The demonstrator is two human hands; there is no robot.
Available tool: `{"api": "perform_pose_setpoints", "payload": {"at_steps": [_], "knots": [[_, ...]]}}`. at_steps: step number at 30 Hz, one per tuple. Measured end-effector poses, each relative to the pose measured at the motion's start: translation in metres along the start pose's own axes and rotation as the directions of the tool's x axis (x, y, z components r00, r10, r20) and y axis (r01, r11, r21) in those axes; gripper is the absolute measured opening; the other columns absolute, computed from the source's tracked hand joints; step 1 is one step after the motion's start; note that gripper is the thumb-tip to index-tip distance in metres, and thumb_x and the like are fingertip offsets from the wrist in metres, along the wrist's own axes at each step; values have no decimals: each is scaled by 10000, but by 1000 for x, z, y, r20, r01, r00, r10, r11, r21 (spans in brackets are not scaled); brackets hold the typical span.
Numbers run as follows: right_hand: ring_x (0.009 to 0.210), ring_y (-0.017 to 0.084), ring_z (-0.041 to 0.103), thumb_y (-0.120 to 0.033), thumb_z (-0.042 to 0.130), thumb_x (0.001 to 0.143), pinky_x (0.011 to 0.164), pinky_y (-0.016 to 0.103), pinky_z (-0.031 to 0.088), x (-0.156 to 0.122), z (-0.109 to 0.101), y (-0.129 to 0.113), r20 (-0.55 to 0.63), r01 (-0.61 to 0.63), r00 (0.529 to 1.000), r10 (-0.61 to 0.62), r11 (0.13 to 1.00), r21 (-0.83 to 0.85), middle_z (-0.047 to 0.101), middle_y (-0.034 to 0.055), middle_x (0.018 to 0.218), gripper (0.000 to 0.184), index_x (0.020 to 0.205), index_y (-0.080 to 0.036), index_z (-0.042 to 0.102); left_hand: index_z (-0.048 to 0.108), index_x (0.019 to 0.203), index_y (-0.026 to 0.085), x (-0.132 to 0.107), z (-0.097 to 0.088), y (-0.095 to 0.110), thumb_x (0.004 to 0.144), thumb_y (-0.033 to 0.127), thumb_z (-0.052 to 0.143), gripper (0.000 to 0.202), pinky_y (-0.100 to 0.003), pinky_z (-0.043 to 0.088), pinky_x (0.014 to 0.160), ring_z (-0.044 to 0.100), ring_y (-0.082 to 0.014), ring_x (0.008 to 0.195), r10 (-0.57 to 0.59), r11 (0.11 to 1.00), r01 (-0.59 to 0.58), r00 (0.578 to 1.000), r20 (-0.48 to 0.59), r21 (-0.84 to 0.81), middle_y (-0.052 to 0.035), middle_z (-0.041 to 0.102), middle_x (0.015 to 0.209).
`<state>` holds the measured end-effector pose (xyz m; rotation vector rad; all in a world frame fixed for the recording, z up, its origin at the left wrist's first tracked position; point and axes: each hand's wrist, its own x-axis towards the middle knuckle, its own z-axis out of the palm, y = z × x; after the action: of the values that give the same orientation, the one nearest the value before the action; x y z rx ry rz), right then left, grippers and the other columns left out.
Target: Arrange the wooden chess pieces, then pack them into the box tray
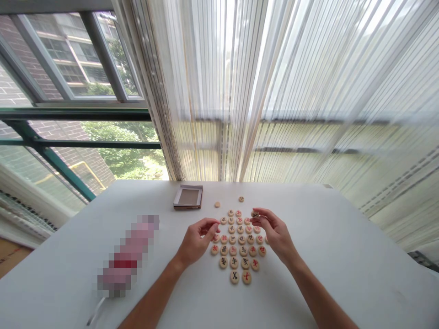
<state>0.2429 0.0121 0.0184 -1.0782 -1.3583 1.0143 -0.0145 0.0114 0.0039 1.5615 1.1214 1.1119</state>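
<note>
Round wooden Chinese chess pieces (242,239) with red or black characters lie face up in rows on the white table. Between the thumb and fingers of my right hand (276,230) is one Chinese chess piece (254,214) with a black mark, held just above the right side of the rows. My left hand (200,237) is at their left edge, its fingers curled and thumb drawn in close to them. Whatever those fingertips hold, if anything, cannot be made out. A red-marked piece (216,238) lies partly hidden below them.
Beyond the rows are a blank-faced piece (217,204) and a marked piece (241,199). A shallow open box (188,197) sits at the table's back. To the left lies a pink pixelated object (128,256). Striped curtains (212,91) and a window (75,55) border the table (343,256).
</note>
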Motion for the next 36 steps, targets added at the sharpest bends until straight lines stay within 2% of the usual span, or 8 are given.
{"api": "perform_pose_setpoints", "payload": {"at_steps": [7, 9, 12, 16, 21, 25, 30, 36], "knots": [[926, 209, 697, -394, 615, 907, 850, 355, 572, -12, 18, -3, 183, -11, 983, 2, 999, 49, 710, 67, 979, 298, 1141, -210, 614, 683, 1008, 166, -3, 10, 5, 883, 432, 605, 304, -256, 553, 659, 694, -176, 726, 6, 1000, -7, 999, 53, 22, -65, 732, 879], [967, 213, 685, -378, 648, 886, 869, 351, 572, -17, 27, -4, 208, 6, 978, -17, 999, 52, 702, 68, 1023, 290, 1125, -216, 621, 677, 1051, 168, -5, 12, 9, 883, 437, 603, 325, -257, 551, 661, 700, -186, 741, 11, 999, -15, 995, 100, 35, -66, 736, 881], [888, 198, 695, -358, 668, 871, 832, 328, 585, -27, 41, -7, 249, 46, 967, -46, 999, 6, 705, 53, 965, 220, 1037, -214, 651, 677, 1101, 169, -9, 15, 13, 875, 431, 619, 351, -256, 541, 669, 689, -183, 736, 52, 996, -63, 983, 179, 57, -65, 737, 873], [801, 186, 693, -342, 634, 894, 750, 303, 591, -34, 50, -9, 264, 110, 960, -90, 992, -65, 697, 44, 885, 150, 961, -210, 657, 707, 1037, 174, -12, 17, 15, 864, 433, 636, 319, -243, 529, 626, 680, -172, 687, 50, 997, -64, 971, 234, 49, -39, 726, 762], [823, 200, 685, -316, 605, 909, 780, 332, 575, -28, 39, -5, 205, 222, 963, -176, 948, -229, 705, 53, 926, 192, 1075, -230, 649, 691, 957, 156, -7, 12, 8, 849, 455, 648, 320, -248, 550, 600, 711, -195, 720, 1, 1000, 5, 980, 200, -28, -61, 745, 775], [850, 214, 685, -327, 552, 941, 765, 336, 576, -17, 23, -4, 99, 203, 978, -181, 933, -299, 712, 64, 961, 198, 1085, -232, 649, 653, 1008, 139, 4, 0, -3, 833, 456, 669, 363, -274, 582, 592, 729, -217, 754, -48, 989, 58, 996, 81, -134, -85, 751, 837], [822, 237, 684, -373, 534, 941, 577, 301, 566, -10, 11, -6, 63, 209, 978, -200, 895, -394, 714, 80, 935, 222, 1045, -233, 672, 677, 1063, 132, 16, -11, -17, 803, 445, 703, 408, -372, 619, 747, 736, -248, 846, -74, 982, 69, 997, -21, -177, -96, 757, 904], [803, 231, 672, -376, 518, 940, 502, 276, 551, -8, 5, -4, 65, 249, 967, -247, 856, -452, 700, 81, 936, 230, 1027, -239, 680, 650, 1125, 140, 18, -12, -27, 752, 389, 756, 461, -396, 584, 878, 716, -263, 976, -62, 980, 61, 998, -2, -188, -88, 740, 991]]}}
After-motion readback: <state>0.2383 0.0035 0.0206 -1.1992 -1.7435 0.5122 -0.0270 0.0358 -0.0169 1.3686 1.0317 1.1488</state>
